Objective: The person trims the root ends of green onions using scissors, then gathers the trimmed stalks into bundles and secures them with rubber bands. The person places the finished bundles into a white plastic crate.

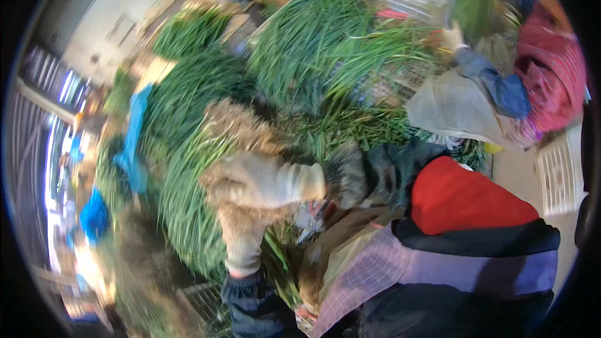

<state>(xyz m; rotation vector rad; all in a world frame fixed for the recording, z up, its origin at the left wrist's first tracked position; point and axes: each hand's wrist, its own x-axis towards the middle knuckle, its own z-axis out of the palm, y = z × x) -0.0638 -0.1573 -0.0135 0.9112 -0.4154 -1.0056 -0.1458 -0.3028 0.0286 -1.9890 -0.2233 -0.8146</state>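
Both of my hands wear pale, soiled knit gloves and meet at the brown root end of long green leafy stalks. My right hand [260, 180] reaches in from the right, its fingers curled over the roots. My left hand [242, 241] comes up from below, close against it; its fingers are blurred and partly hidden beside a tuft of brown roots [267, 215]. The green leaves [188, 197] fan out to the left of both gloves. Another clump of roots [242, 124] lies just above my right hand.
More green bunches [314, 33] are heaped ahead, with loose trimmings [347, 126] nearer. A co-worker's hand [453, 37] is by an upright bunch [474, 4] at upper right. Blue plastic [134, 145] lies at left, a dark crate [204, 298] below, and a white crate [561, 169] at right.
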